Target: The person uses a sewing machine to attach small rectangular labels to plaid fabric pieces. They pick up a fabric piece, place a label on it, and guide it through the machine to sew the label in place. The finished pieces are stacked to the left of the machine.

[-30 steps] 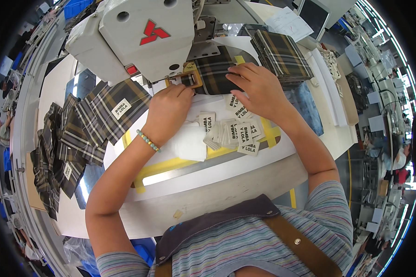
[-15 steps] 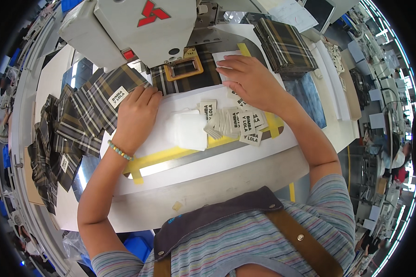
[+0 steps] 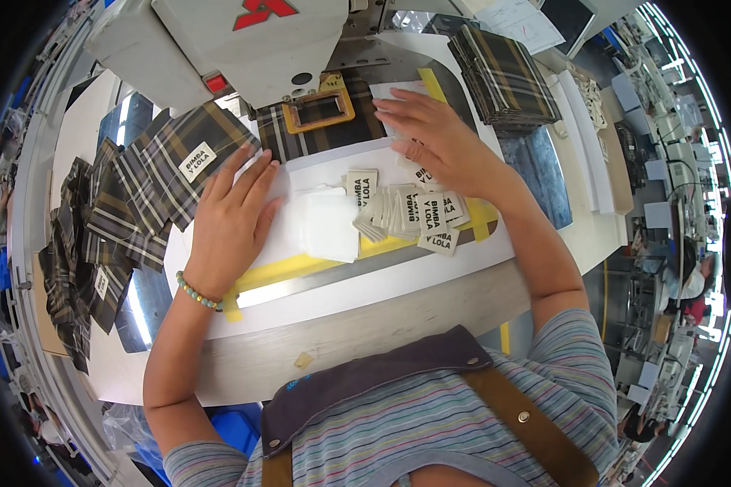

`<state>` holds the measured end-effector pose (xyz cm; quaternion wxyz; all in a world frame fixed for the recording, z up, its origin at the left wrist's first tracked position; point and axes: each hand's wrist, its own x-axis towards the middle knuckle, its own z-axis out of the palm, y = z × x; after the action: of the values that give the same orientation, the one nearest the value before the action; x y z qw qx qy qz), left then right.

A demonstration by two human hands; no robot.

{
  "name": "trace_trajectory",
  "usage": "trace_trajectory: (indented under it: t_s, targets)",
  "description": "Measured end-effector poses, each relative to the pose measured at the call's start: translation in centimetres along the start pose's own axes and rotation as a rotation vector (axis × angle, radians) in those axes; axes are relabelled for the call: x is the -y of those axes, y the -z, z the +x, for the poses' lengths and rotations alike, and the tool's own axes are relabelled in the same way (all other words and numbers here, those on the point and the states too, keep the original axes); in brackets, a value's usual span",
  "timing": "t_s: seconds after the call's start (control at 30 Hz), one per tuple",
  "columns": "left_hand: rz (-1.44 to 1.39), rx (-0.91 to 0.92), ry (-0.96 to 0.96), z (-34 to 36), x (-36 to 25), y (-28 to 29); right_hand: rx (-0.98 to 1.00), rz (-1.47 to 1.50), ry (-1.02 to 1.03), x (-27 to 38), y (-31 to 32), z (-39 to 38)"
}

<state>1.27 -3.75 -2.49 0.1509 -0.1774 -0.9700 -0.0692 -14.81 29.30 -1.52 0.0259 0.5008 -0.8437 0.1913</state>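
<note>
My left hand (image 3: 234,227) lies flat with its fingers stretched out, tips at the near right edge of a brown plaid fabric piece (image 3: 158,150). That piece carries a cream label (image 3: 196,161). Over a white sheet (image 3: 390,101), my right hand (image 3: 451,150) hovers or rests with loosely spread fingers; contact is hard to make out. Between the hands, a second plaid piece (image 3: 300,146) lies under the yellow-orange clamp frame (image 3: 323,127) of a sewing machine (image 3: 260,61). Nearer to me are a stack of white squares (image 3: 329,231) and a spread of cream labels (image 3: 394,209).
A neat stack of folded plaid pieces (image 3: 508,77) stands at the far right. More plaid pieces (image 3: 65,268) heap up at the left, hanging toward the table edge. Yellow tape (image 3: 276,272) borders the white work plate. The machine head overhangs the far side.
My left hand's fingers have uncurled and spread from a closed grip at the labelled piece's edge. My right hand stays nearly in place, fingers slightly lifted.
</note>
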Motion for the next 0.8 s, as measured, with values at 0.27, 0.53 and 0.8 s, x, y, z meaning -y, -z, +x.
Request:
trace_trajectory:
  t_s: [0.27,0.53,0.8]
  targets:
    - [-0.076,0.028,-0.039,0.6,-0.4,0.2,0.085,-0.102,0.012,0.2,0.5,-0.8]
    - [-0.158,-0.083,-0.034,0.3,0.4,0.8,0.088,0.118,-0.026,-0.7,0.6,-0.8]
    - [-0.142,-0.1,-0.07,0.6,0.3,1.2,0.103,-0.028,0.03,-0.5,0.0,-0.6]
